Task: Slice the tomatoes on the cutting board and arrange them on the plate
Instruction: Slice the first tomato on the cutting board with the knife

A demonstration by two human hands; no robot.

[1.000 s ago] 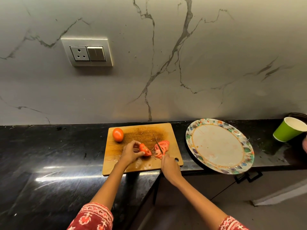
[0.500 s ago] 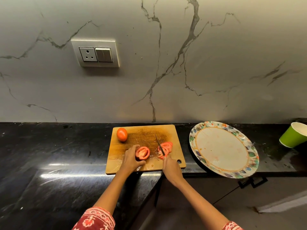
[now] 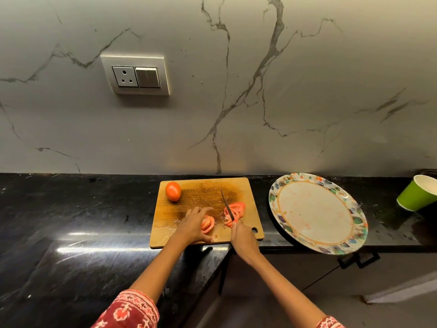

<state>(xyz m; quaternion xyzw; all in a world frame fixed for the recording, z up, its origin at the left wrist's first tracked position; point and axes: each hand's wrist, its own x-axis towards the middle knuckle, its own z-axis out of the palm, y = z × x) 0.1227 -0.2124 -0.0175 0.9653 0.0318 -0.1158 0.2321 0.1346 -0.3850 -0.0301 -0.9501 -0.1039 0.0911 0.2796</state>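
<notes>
A wooden cutting board (image 3: 203, 195) lies on the black counter. A whole tomato (image 3: 173, 191) sits at its far left corner. My left hand (image 3: 192, 227) holds a cut tomato piece (image 3: 208, 224) down on the board, cut face to the right. My right hand (image 3: 243, 237) grips a knife (image 3: 227, 204) whose blade points away from me, lying against a pile of tomato slices (image 3: 235, 210) on the board's right side. The patterned plate (image 3: 354, 221) lies to the right of the board with no slices on it.
A green paper cup (image 3: 418, 196) stands at the counter's far right. The marble wall with a socket plate (image 3: 136, 75) rises behind the counter. The counter's front edge (image 3: 283, 245) runs just below the board and plate, with cabinet handles (image 3: 358, 260) under it.
My left hand has turned the cut tomato piece and set it lower on the board. The knife stays by the slices. The camera view has shifted slightly.
</notes>
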